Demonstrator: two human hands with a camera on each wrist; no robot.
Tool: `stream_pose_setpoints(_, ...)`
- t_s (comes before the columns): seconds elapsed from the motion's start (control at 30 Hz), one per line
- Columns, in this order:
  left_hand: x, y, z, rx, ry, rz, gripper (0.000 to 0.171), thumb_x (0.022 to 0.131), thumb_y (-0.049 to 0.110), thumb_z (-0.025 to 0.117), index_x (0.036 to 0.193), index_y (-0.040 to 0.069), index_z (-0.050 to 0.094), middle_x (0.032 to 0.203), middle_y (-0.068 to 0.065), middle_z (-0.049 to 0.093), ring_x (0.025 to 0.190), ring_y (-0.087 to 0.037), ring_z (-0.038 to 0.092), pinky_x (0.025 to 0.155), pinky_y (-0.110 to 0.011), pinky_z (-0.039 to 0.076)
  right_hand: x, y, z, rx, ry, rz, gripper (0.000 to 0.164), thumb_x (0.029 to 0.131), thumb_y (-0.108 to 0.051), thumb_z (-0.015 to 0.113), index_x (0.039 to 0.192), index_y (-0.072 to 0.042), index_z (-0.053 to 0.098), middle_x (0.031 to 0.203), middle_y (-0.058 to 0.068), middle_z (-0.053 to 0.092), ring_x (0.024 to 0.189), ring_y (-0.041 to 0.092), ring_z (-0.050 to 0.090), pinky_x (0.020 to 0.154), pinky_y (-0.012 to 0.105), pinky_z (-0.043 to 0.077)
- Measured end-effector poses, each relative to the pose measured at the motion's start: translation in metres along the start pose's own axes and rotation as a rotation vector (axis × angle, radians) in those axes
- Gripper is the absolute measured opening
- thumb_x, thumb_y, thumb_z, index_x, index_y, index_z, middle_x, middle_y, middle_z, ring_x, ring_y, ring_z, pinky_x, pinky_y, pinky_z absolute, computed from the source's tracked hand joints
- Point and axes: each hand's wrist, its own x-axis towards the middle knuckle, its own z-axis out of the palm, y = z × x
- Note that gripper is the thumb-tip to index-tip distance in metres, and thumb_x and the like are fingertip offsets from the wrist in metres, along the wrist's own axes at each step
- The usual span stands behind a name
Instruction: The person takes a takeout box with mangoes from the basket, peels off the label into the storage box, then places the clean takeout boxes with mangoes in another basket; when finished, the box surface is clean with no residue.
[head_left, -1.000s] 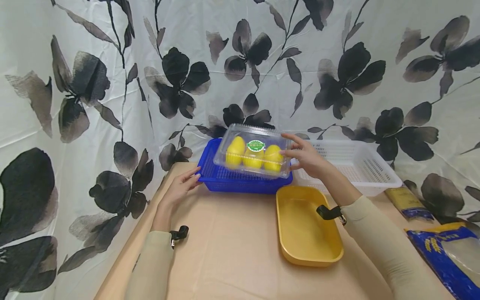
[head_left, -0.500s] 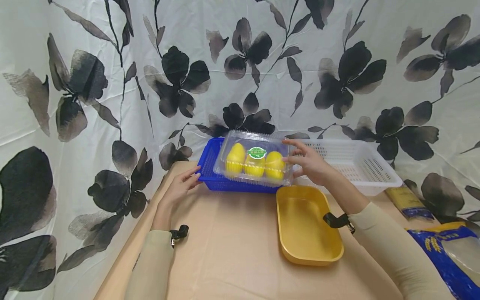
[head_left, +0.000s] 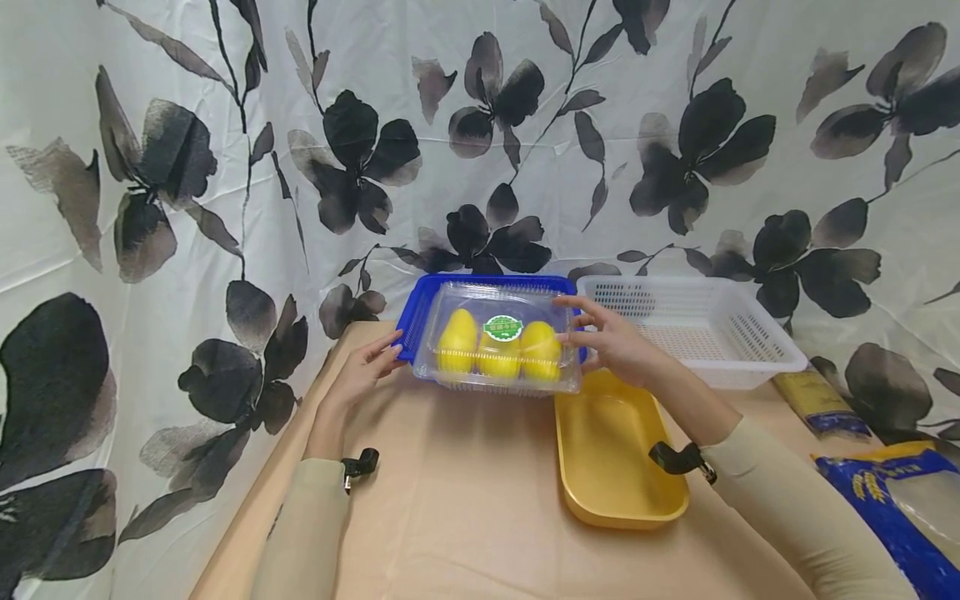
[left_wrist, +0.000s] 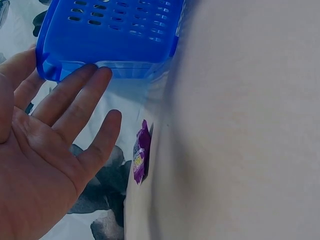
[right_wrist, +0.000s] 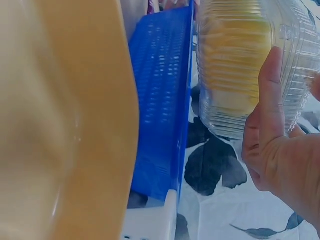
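A clear plastic clamshell box [head_left: 442, 350] with a green-and-white label holds several yellow oval fruits [head_left: 539, 342]. My right hand [head_left: 618, 342] grips the box by its right end; in the right wrist view my fingers lie along its ribbed side. The box is raised and tilted towards me, overlapping the front of a blue perforated basket [head_left: 418, 312] in the head view. My left hand [head_left: 356, 379] holds the basket's left end at the rim, thumb side up, with long fingers against the end wall in the left wrist view.
A white perforated basket [head_left: 750, 333] stands right of the blue one. In front lies a yellow tray [head_left: 615, 450], below my right forearm. Two packets, a small one [head_left: 821, 404] and a blue bag [head_left: 862, 500], lie far right. A purple wrapper [left_wrist: 141, 152] rests near the table edge.
My right hand has brought the clamshell box down and towards me, from over the blue basket to its front edge. My left hand has stayed at the basket's left end.
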Motion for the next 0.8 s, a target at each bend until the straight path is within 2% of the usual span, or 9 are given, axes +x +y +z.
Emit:
stream_pose_setpoints(0.17, 0.001, 0.000, -0.001, 0.013, 0.001, -0.009, 0.057, 0.109, 0.034, 0.054, 0.160, 0.013, 0.041, 0.160, -0.020, 0.045, 0.131, -0.044, 0.061, 0.116, -0.061, 0.041, -0.009, 0.002, 0.008, -0.002, -0.050, 0.005, 0.069, 0.096, -0.027, 0.076, 0.156, -0.030, 0.043, 0.150, 0.023, 0.034, 0.123, 0.042, 0.055, 0.089, 0.050, 0.063)
stream_pose_setpoints(0.33, 0.002, 0.001, -0.002, 0.006, 0.013, -0.010, 0.057, 0.108, 0.035, 0.056, 0.160, 0.014, 0.043, 0.159, -0.020, 0.047, 0.131, -0.048, 0.059, 0.116, -0.062, 0.041, -0.017, 0.001, 0.017, 0.032, -0.110, 0.005, 0.068, 0.095, -0.023, 0.076, 0.155, -0.029, 0.044, 0.151, 0.024, 0.030, 0.126, 0.044, 0.051, 0.084, 0.054, 0.063)
stream_pose_setpoints(0.53, 0.001, 0.002, -0.001, 0.010, 0.014, -0.029, 0.057, 0.109, 0.035, 0.056, 0.160, 0.017, 0.042, 0.160, -0.018, 0.048, 0.133, -0.047, 0.059, 0.116, -0.062, 0.041, -0.026, 0.002, 0.027, 0.052, -0.145, 0.034, 0.066, 0.096, -0.021, 0.075, 0.153, -0.029, 0.044, 0.150, 0.023, 0.031, 0.130, 0.046, 0.048, 0.082, 0.057, 0.063)
stream_pose_setpoints(0.7, 0.002, 0.000, -0.001, -0.010, 0.005, -0.017, 0.056, 0.109, 0.033, 0.055, 0.160, 0.015, 0.041, 0.157, -0.023, 0.050, 0.133, -0.048, 0.057, 0.117, -0.063, 0.039, -0.026, 0.011, 0.031, 0.049, -0.177, 0.047, 0.064, 0.096, -0.021, 0.074, 0.153, -0.027, 0.045, 0.152, 0.022, 0.030, 0.131, 0.046, 0.046, 0.083, 0.057, 0.063)
stream_pose_setpoints(0.8, 0.002, -0.002, -0.001, -0.012, 0.003, -0.015, 0.056, 0.109, 0.033, 0.055, 0.160, 0.014, 0.042, 0.156, -0.022, 0.050, 0.132, -0.047, 0.059, 0.116, -0.063, 0.039, -0.025, 0.018, 0.033, 0.055, -0.194, 0.056, 0.063, 0.097, -0.020, 0.073, 0.153, -0.026, 0.045, 0.148, 0.023, 0.031, 0.125, 0.043, 0.051, 0.082, 0.057, 0.063)
